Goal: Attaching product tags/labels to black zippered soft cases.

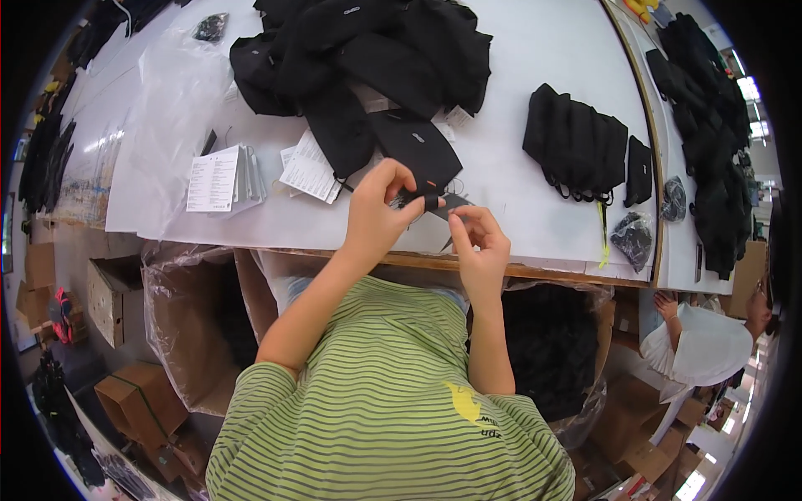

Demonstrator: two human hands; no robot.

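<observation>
My left hand (380, 209) is closed near the table's front edge, thumb and fingers pinching a narrow black strap (431, 203). Close by on the right, my right hand (482, 242) pinches a thin, dark grey flat piece (455, 201) whose exact kind I cannot make out. Just beyond the fingers lies a black fabric piece (418, 147) with a small light mark and an orange tab. It adjoins a large heap of black fabric pieces (351, 50). White printed tags (311, 169) lie partly under the heap, left of my hands.
A stack of white labels (221, 179) and clear plastic sheeting (171, 100) lie on the left. Folded black pieces (575, 140) and a bagged black bundle (631, 240) are at right. Plastic-lined boxes (196, 326) stand under the table edge. Another person (702, 342) is at far right.
</observation>
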